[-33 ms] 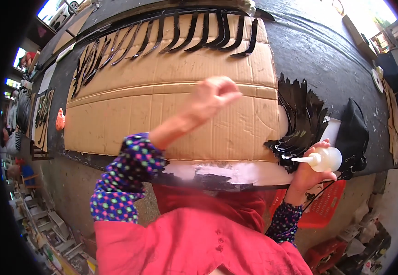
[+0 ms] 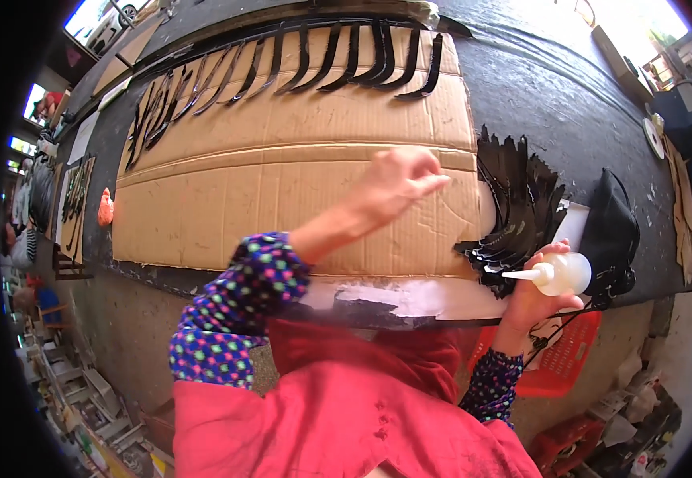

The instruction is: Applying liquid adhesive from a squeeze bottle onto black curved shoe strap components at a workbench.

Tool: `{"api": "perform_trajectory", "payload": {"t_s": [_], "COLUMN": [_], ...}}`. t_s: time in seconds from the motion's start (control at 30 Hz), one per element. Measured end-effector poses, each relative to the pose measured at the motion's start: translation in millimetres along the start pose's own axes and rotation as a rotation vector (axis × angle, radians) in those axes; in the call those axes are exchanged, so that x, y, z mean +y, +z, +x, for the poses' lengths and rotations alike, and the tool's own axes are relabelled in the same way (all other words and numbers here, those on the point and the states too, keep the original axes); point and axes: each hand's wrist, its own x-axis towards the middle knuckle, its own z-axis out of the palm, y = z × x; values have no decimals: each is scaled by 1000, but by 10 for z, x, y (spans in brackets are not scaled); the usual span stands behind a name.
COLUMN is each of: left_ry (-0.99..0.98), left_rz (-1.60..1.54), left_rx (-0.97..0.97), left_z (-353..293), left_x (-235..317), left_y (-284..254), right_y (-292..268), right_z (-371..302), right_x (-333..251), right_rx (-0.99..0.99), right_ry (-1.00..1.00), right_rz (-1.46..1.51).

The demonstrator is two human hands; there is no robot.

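My left hand (image 2: pixel 401 182) hovers over the cardboard sheet (image 2: pixel 226 191), fingers curled in and thumb close to them; nothing shows between them. In my right hand (image 2: pixel 523 309), at the table's near right edge, lies a whitish squeeze bottle (image 2: pixel 566 273), its thin nozzle pointing left. Just beyond that hand is a pile of black curved strips (image 2: pixel 525 191), fanned out and partly overlapping the cardboard's right edge. Along the far side of the cardboard runs a row of similar black strips (image 2: pixel 352 56), laid out side by side.
A black cloth-like bundle (image 2: pixel 613 227) sits right of the pile. A small orange lump (image 2: pixel 105 208) lies left of the cardboard. Under the table's right edge is a red plastic basket (image 2: pixel 561 358). More strips lie on a board (image 2: pixel 75 195) at far left.
My left hand has shifted to the right and slightly nearer, toward the strip pile. The right hand and bottle stay almost where they were.
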Motion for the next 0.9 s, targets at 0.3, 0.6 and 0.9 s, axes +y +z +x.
{"api": "perform_trajectory", "payload": {"t_s": [0.3, 0.6, 0.9], "left_ry": [-179, -195, -287], "left_rz": [157, 80, 143], "left_rx": [289, 253, 397], "left_z": [757, 906, 972], "left_x": [347, 124, 341], "left_y": [1372, 1462, 1419], "right_y": [222, 306, 360], "right_z": [-261, -371, -438], "right_x": [-282, -349, -278], "right_rx": [-37, -3, 11], "right_ry": [-56, -30, -29], "right_rz": [-53, -80, -58]}}
